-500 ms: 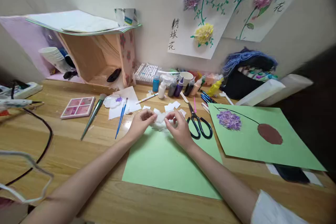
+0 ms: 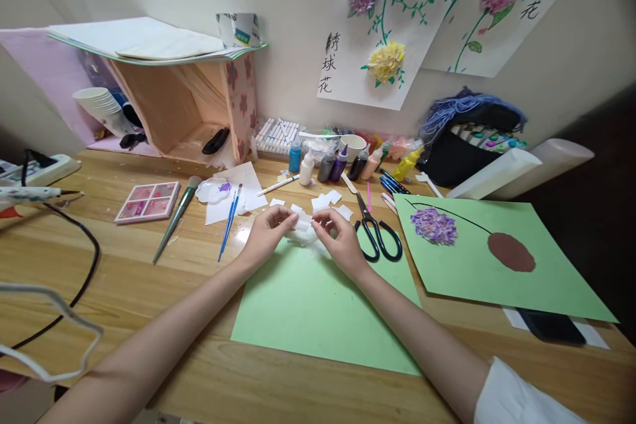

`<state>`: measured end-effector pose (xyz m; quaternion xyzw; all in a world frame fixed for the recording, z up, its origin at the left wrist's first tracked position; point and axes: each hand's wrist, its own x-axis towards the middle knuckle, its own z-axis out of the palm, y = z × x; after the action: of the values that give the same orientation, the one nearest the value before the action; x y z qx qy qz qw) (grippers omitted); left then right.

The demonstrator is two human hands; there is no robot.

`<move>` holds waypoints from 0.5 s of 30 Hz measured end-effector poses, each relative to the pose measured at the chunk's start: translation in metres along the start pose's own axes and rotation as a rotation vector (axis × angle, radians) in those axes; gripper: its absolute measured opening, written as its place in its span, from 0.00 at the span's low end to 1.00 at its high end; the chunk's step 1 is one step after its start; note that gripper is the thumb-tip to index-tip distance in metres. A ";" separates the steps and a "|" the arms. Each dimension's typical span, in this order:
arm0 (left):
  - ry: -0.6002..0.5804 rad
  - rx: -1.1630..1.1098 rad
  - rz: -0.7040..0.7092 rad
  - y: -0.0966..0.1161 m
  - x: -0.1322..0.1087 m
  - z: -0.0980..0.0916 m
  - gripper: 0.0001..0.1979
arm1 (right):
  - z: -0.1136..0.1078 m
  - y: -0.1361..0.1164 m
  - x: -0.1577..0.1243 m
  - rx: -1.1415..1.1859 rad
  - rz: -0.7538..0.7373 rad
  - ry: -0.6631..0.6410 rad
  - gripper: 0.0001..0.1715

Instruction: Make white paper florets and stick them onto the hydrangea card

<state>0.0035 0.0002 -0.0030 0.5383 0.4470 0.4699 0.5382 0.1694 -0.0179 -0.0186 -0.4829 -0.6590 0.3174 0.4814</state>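
Observation:
My left hand [image 2: 267,233] and my right hand [image 2: 340,241] meet over the far edge of a plain green sheet [image 2: 318,308]. Both pinch the same small white tissue piece [image 2: 303,222] between thumb and fingers, one from each side. More white tissue [image 2: 312,238] lies crumpled under it on the sheet's edge. Several small white paper squares [image 2: 325,201] lie on the wood just beyond my hands.
Black scissors [image 2: 375,235] lie right of my right hand. A second green sheet [image 2: 497,265] with a purple flower is further right. Blue brushes [image 2: 230,218], a big brush [image 2: 175,220], a paint palette [image 2: 148,202] and a black cable [image 2: 74,278] lie left. Ink bottles [image 2: 328,165] stand behind.
Both hands lifted slightly and drew closer together on the tissue piece; the rest of the desk is the same.

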 end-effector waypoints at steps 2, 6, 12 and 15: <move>-0.019 0.015 0.008 -0.003 0.000 0.000 0.12 | 0.000 0.000 0.001 0.034 0.001 -0.019 0.06; -0.023 0.115 0.069 -0.008 -0.002 0.001 0.11 | 0.000 0.000 0.000 0.006 -0.029 -0.004 0.05; 0.019 0.571 0.446 0.001 -0.012 0.001 0.05 | 0.000 -0.001 -0.001 0.005 0.010 0.057 0.06; -0.030 0.671 0.513 0.004 -0.016 0.002 0.05 | 0.000 -0.001 -0.001 0.072 0.013 -0.037 0.07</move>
<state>0.0030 -0.0157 0.0003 0.7843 0.4188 0.4091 0.2051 0.1688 -0.0197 -0.0180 -0.4635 -0.6528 0.3529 0.4843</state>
